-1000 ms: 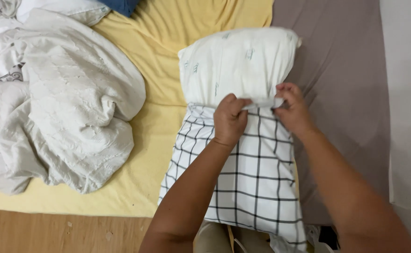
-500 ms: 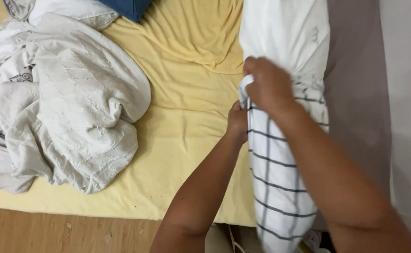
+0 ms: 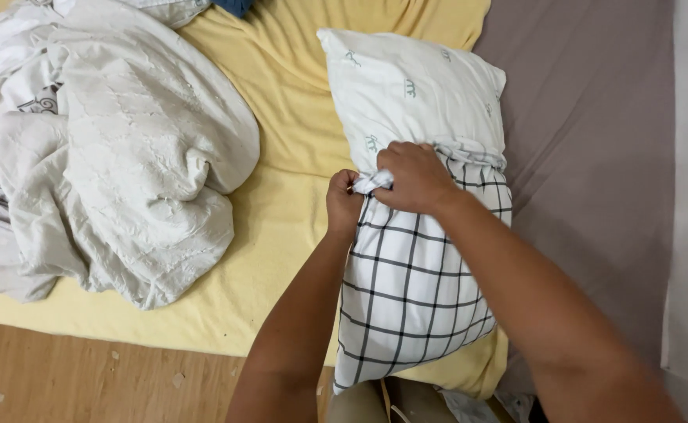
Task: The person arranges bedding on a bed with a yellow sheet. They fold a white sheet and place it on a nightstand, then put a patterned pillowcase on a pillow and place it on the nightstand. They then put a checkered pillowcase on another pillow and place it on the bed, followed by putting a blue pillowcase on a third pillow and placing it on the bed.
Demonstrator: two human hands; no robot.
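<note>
White patterned pillow [image 3: 414,90] half inside a black-checked white pillowcase [image 3: 410,290], frame centre.
Your left hand [image 3: 344,202] and right hand [image 3: 413,178] pinch the bunched case edge, fingers pressed together, on the yellow bedsheet [image 3: 281,157]; crumpled cream duvet [image 3: 124,157] upper left.

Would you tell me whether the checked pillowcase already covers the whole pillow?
No, the checked pillowcase covers only the near part, and the far part of the white pillow is bare.

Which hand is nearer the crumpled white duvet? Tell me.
Left. The left hand grips the checked pillowcase edge on the side facing the duvet; the right hand grips it just beyond, farther away.
</note>
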